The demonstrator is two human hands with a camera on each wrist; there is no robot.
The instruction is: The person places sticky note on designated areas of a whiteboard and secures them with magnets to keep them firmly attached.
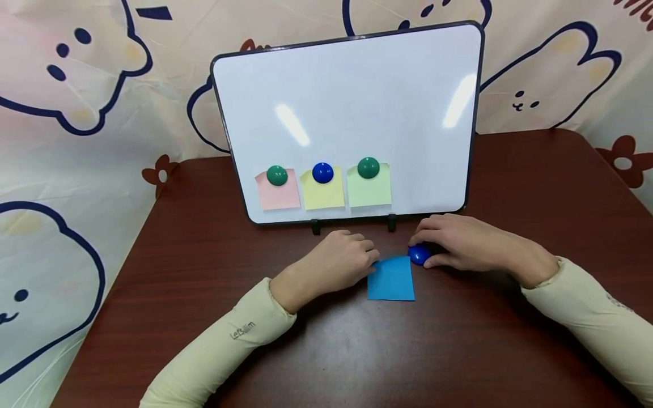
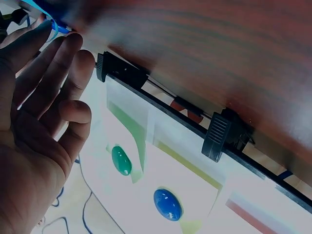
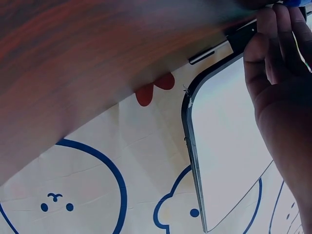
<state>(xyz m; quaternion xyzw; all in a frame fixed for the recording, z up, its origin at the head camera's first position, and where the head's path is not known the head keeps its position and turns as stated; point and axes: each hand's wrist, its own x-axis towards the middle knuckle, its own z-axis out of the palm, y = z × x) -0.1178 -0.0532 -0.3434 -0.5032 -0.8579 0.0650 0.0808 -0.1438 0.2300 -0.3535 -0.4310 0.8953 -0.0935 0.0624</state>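
Observation:
My left hand pinches a blue sticky note by its upper left corner, low over the table in front of the whiteboard. In the left wrist view a strip of the note shows at the thumb and fingertips. Just right of the note, my right hand grips a round blue magnet between thumb and fingers. Only a sliver of that magnet appears at the top corner of the right wrist view.
A whiteboard stands on black feet at the table's back. Along its lower left hang a pink note, a yellow note and a light green note, each under a round magnet. Patterned cloth hangs behind.

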